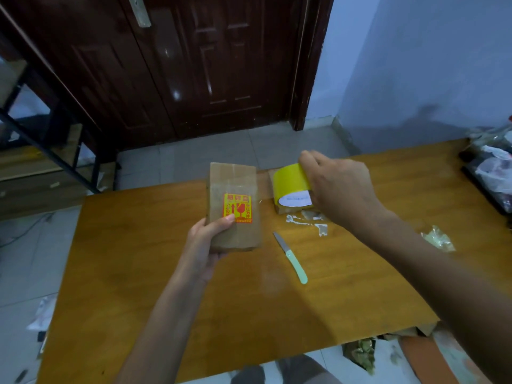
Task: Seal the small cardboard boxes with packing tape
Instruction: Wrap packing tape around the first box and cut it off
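My left hand (206, 241) grips the near end of a small brown cardboard box (234, 189), holding it above the wooden table (155, 273). The box carries a yellow and red fragile sticker (238, 207), and my thumb lies on the sticker's lower edge. To its right, my right hand (336, 187) holds a yellow roll of packing tape (289, 180) from above. The roll sits over a second brown box (273, 178), most of which is hidden behind it. A clear strip seems to run from the roll toward the held box.
A small knife with a pale green handle (292, 257) lies on the table near the box. Scraps of clear tape (307, 221) lie under my right wrist, and a crumpled wrapper (437, 238) lies further right. A dark door stands behind the table, and black trays (490, 173) sit at the far right.
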